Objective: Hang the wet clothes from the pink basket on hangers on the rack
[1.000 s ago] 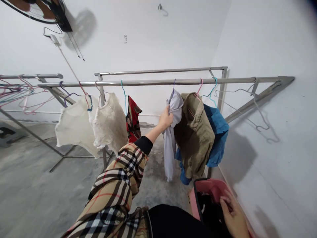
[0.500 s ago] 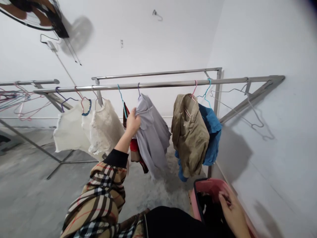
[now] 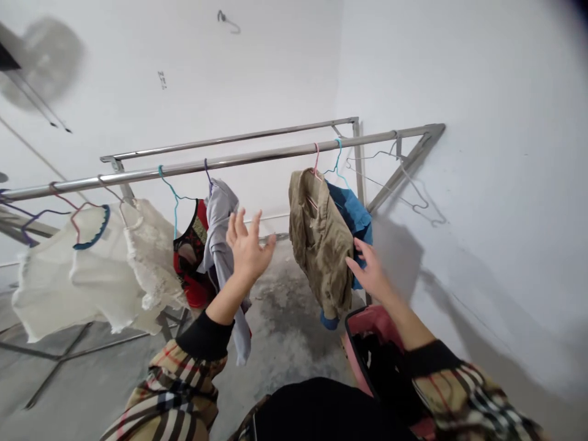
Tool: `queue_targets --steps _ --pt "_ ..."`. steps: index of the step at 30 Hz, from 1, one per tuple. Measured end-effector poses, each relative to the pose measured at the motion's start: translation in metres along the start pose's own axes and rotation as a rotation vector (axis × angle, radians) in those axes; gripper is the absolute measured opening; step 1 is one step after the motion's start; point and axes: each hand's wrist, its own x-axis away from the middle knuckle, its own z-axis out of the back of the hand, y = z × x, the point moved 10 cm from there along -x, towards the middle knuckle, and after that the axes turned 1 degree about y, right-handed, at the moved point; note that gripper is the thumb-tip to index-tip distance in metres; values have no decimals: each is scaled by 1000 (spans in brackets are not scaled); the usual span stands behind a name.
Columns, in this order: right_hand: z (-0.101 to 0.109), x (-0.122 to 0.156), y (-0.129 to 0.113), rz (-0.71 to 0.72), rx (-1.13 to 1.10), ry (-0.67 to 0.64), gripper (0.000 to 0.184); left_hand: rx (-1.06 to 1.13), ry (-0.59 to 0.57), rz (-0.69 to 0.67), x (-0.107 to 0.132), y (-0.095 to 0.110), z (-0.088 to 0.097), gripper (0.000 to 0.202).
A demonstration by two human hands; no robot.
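Observation:
My left hand [image 3: 250, 246] is raised with its fingers spread, just in front of the light grey garment [image 3: 219, 214] on a purple hanger. Nothing is in it. At the right edge of the khaki shirt [image 3: 316, 239], my right hand [image 3: 371, 269] has its thumb and fingers apart; whether they touch the cloth I cannot tell. That shirt hangs from a pink hanger [image 3: 316, 160]. Partly hidden behind it is a blue garment [image 3: 353, 211] on a light blue hanger [image 3: 338, 160]. Left of the grey garment, a red and black patterned garment [image 3: 195, 263] hangs from a turquoise hanger.
A metal rail [image 3: 271, 153] carries all these clothes. Sheer white tops [image 3: 92, 269] hang on its left part, and a bare wire hanger [image 3: 408, 177] is near its right end. Below right stands a pink basket [image 3: 356, 361] with dark cloth inside, close to the wall.
My left hand has let go of the grey garment and opened. My right hand has risen from above the basket to the khaki shirt. The view has turned right.

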Motion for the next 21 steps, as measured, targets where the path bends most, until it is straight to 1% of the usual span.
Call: queue_targets --steps 2,4,6,8,10,12,15,17,19,21 --pt "-11 -35 -14 33 39 7 59 62 -37 -61 16 18 -13 54" --pt "-26 -64 -20 13 91 -22 59 139 -70 -99 39 29 -23 46" --pt "-41 -85 -21 -49 183 -90 59 223 -92 -107 68 33 -28 41" --pt "-55 -96 -23 -106 286 -177 60 288 -146 -96 101 29 -34 37" --pt "-66 -100 -32 -111 342 -248 60 318 -211 -80 136 19 -40 35" --pt "-77 -100 -51 -71 341 -304 60 317 -259 -43 168 4 -42 35" --pt "-97 -96 -82 -6 327 -366 62 303 -292 31 205 -21 -39 32" --pt "-116 -91 -102 27 309 -415 63 293 -306 79 220 -33 -37 32" --pt "-132 -87 -123 86 270 -441 63 289 -317 115 229 -40 -35 33" --pt "-139 -86 -141 153 235 -411 60 289 -331 138 232 -42 -34 33"
